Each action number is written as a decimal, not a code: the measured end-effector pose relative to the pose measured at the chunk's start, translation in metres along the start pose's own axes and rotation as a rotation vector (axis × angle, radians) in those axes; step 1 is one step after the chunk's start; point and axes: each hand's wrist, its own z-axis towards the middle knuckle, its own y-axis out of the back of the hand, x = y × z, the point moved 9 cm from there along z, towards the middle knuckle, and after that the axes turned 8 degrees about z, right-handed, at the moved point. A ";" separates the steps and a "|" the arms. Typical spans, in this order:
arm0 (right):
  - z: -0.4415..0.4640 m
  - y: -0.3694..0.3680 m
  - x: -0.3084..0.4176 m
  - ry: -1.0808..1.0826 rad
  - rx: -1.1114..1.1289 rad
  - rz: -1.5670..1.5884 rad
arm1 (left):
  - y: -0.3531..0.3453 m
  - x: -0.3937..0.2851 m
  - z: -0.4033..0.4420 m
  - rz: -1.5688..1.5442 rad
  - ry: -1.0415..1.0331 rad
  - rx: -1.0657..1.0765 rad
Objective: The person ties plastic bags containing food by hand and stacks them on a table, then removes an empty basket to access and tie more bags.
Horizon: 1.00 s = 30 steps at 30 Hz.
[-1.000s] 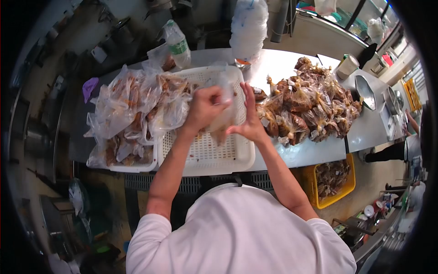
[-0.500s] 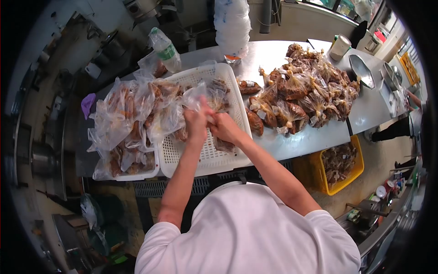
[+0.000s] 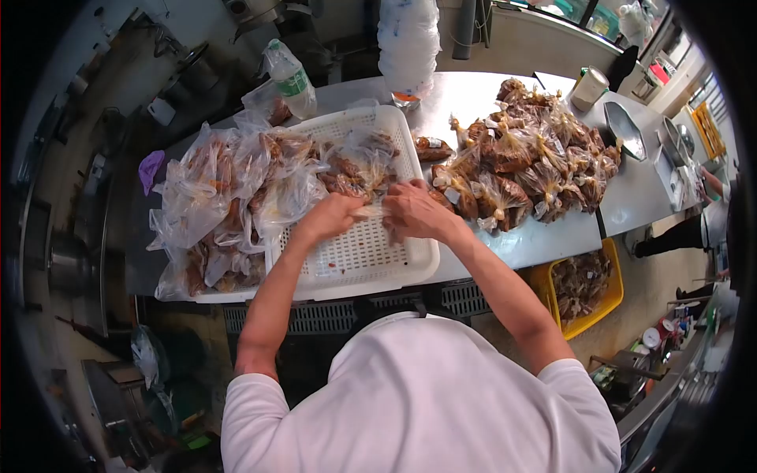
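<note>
Your left hand (image 3: 337,217) is closed, pinching a clear plastic strip (image 3: 368,212). Your right hand (image 3: 416,210) has its fingers curled over the strip's other end; it looks gripped too, but the fingertips are hidden and a bit blurred. Key relation: strip lies directly between your two hands, long axis side to side, about equally near both. Can't tell which bag, if any, it belongs to.

Pose: both forearms reach forward and angle inward, elbows bent and wide, backs of the hands up, knuckles facing each other, hands just apart over the white crate (image 3: 371,278).

Just beyond your hands, filled bags (image 3: 344,186) lie in the crate's far part, nearer your left hand. Left of that, loose-topped bags (image 3: 217,177) heap up. Right of the crate, a pile of knotted bags (image 3: 524,162) sits on the desk (image 3: 544,243). Bottle (image 3: 292,83) stands behind the crate; yellow bin (image 3: 597,315) sits lower right.
</note>
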 end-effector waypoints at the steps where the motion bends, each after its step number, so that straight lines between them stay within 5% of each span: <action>1: 0.003 0.003 -0.002 -0.002 -0.004 -0.007 | -0.004 0.010 0.001 -0.214 0.144 0.195; 3: 0.009 0.027 -0.014 -0.067 -0.240 0.009 | 0.007 -0.010 -0.004 -0.317 0.207 0.194; 5: 0.021 0.035 -0.020 -0.063 -0.381 0.099 | 0.016 -0.031 -0.008 -1.124 0.316 -0.119; 7: 0.032 0.029 -0.033 -0.233 -0.431 1.192 | -0.007 -0.080 -0.004 -1.383 0.198 -0.091; 8: 0.039 0.036 -0.008 -0.097 -0.365 1.378 | -0.011 -0.098 -0.001 -1.635 0.057 -0.065; 11: 0.038 0.016 0.013 -0.062 -0.013 1.432 | -0.059 -0.029 0.004 -1.329 0.246 -0.096; 13: 0.036 0.012 0.004 -0.211 -0.098 1.280 | -0.040 0.036 -0.004 -1.555 0.568 -0.375; 15: 0.026 0.012 -0.018 -0.492 -0.282 0.956 | 0.003 0.047 -0.008 -1.403 0.192 -0.405; 17: 0.023 0.008 -0.012 -0.494 -0.320 0.738 | 0.029 0.006 -0.007 -1.162 0.400 -0.340; 20: 0.011 0.004 -0.016 -0.499 -0.573 0.908 | 0.065 -0.048 -0.006 -0.152 0.270 -0.622; 28: -0.012 0.004 -0.022 -0.550 -0.477 1.045 | 0.050 -0.026 -0.008 -0.213 0.407 -0.810; 30: -0.007 0.014 -0.018 -0.357 -0.388 1.117 | 0.032 -0.007 0.004 -0.693 0.391 -0.721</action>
